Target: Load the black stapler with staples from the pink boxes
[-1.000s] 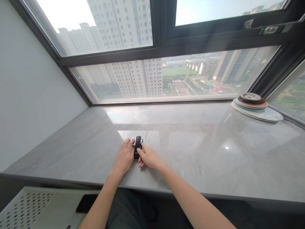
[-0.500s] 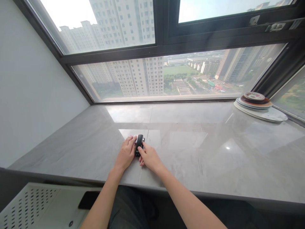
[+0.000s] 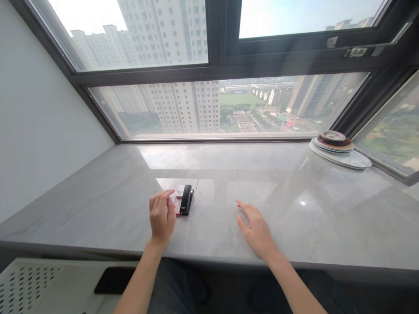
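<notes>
A black stapler [image 3: 187, 200] lies on the grey stone ledge, long side pointing toward the window. Against its left side is a red and white package [image 3: 178, 203], with a small white box [image 3: 180, 191] at its far end. My left hand [image 3: 163, 216] is just left of the package and covers part of it; its fingers are loosely bent and apart, and whether they touch the package I cannot tell. Well to the right of the stapler, my right hand [image 3: 257, 229] is over the ledge with fingers spread and nothing in them.
A stack of plates [image 3: 334, 141] rests on a white oval board [image 3: 362, 160] at the ledge's far right corner. Dark-framed windows rise behind. Below the front edge, a black phone-like slab [image 3: 111, 280] lies on a white perforated surface [image 3: 29, 283].
Both hands have come off the stapler. My right hand has moved right across the ledge, and my left hand has drawn back left, uncovering the red and white package.
</notes>
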Motion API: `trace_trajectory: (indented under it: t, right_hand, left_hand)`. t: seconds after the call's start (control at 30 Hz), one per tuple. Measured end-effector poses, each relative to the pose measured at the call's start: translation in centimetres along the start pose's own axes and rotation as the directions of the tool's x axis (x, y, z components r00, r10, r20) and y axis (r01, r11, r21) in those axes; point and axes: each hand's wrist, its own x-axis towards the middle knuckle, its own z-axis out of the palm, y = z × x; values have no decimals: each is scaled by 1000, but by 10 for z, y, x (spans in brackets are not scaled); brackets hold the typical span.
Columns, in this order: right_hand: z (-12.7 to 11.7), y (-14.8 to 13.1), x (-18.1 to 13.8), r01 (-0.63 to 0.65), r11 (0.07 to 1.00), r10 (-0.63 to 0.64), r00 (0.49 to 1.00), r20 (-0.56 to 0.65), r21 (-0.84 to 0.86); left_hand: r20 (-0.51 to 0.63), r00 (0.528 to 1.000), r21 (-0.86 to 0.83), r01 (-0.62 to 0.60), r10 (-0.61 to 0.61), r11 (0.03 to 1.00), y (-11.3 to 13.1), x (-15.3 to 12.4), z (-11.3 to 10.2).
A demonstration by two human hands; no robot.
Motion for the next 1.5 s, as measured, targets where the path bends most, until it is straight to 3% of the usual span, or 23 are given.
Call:
trace_trajectory:
  t: [0.03, 0.1, 0.17, 0.23, 0.3, 0.43, 0.7, 0.9, 1.13, 1.5]
  right_hand:
    - [-14, 16, -7, 14, 995, -12, 1000, 21, -104]
    - [-36, 40, -18, 27, 963, -5, 996, 84, -267]
    - [-46, 53, -25, 42, 928, 15, 989, 149, -370]
    - [-48, 53, -27, 57, 899, 27, 982, 185, -433]
    - [-43, 47, -27, 72, 867, 28, 981, 192, -493]
    - [-32, 32, -25, 105, 796, -6, 986, 167, -596]
    - [-26, 31, -24, 51, 748, 44, 991, 126, -662]
    - [-18, 26, -21, 5, 747, 83, 992, 100, -665]
    - [-18, 22, -21, -11, 790, 67, 995, 69, -612]
    - [-20, 21, -22, -3, 786, 58, 996, 69, -618]
  left_hand:
    - [-1, 1000, -22, -15, 15, 1000, 20, -5, 4]
    - [223, 970, -98, -77, 97, 992, 66, -17, 20]
    - [467, 873, -99, -110, 144, 989, 108, -31, 41]
    - [557, 821, -31, -131, 126, 991, 135, -44, 62]
    - [611, 785, 31, -147, 98, 989, 145, -53, 76]
    - [655, 751, 67, -166, 82, 984, 140, -57, 82]
    - [659, 748, 59, -155, 79, 986, 139, -53, 77]
    - [710, 684, -10, -231, 170, 973, 131, -51, 68]
    - [631, 774, 100, -151, 55, 983, 133, -59, 67]
    - [627, 778, 108, -142, 43, 984, 131, -60, 69]
